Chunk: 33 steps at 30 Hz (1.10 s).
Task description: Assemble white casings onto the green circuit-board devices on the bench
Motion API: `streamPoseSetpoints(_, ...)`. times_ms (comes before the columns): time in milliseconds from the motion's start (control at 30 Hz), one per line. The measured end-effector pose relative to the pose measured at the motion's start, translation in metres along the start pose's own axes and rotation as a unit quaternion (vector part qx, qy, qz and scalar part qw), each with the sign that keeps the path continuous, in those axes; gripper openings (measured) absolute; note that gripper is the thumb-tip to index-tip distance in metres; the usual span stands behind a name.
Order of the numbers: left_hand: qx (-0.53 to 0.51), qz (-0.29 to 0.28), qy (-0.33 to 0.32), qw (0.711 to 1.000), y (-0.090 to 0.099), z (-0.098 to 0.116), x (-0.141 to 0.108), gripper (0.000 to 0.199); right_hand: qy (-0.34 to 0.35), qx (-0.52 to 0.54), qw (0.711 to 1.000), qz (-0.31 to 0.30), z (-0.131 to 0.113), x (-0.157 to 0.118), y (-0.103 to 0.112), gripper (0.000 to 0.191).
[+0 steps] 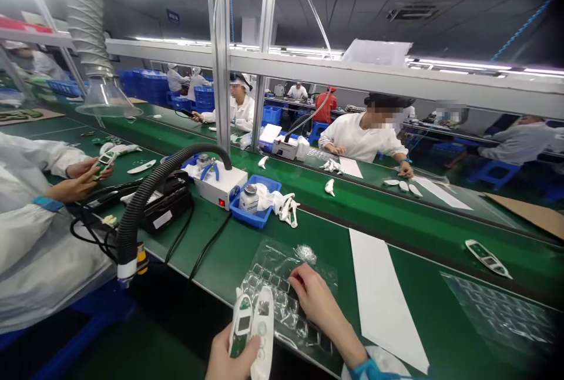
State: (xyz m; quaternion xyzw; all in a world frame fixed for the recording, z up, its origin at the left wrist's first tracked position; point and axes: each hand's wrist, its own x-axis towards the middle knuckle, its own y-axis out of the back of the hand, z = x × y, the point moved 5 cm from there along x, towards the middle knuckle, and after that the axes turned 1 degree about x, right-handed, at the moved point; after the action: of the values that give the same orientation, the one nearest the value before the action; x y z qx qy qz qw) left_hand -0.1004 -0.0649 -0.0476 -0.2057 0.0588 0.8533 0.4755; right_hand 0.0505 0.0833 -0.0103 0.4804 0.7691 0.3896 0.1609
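Two white device shells [263, 333] are gripped side by side in my left hand [233, 352] at the bottom centre. The left shell holds a green circuit board and a small screen; the right one shows its buttons. My right hand [311, 292] is over a clear plastic sheet [264, 280] of square pieces, its thumb and fingertips pinched together. Whatever may be between those fingertips is too small to make out. A crumpled clear clump [305, 254] lies just above my right hand. A blue wristband [374, 368] shows at my right wrist.
A white paper strip [383, 292] and another plastic sheet [497, 303] lie to the right. A device shell [488, 258] is on the green belt. Left of centre are a blue tray [254, 220], a white box [221, 186] and a black hose [145, 198]. Co-workers sit left and opposite.
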Motion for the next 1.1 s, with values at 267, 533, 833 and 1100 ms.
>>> streamPoseSetpoints(267, -0.044, 0.03, -0.034, 0.998, 0.012, 0.008, 0.006, 0.031, 0.004, -0.05, 0.997, 0.06, 0.003, -0.018, -0.024, 0.018)
streamPoseSetpoints(533, -0.033, 0.008, -0.055, 0.998, 0.003, 0.007, 0.01, 0.025, -0.003, 0.136, 0.986, 0.098, -0.027, -0.028, -0.001, 0.025)
streamPoseSetpoints(833, -0.01, -0.029, -0.07, 0.997, -0.01, -0.001, 0.015, 0.023, -0.042, 0.238, 0.97, 0.014, -0.048, -0.025, -0.008, 0.031)
streamPoseSetpoints(1100, -0.005, -0.039, -0.066, 0.997, -0.013, -0.004, 0.018, 0.024, -0.075, 0.262, 0.962, 0.0, -0.034, -0.028, -0.021, 0.025)
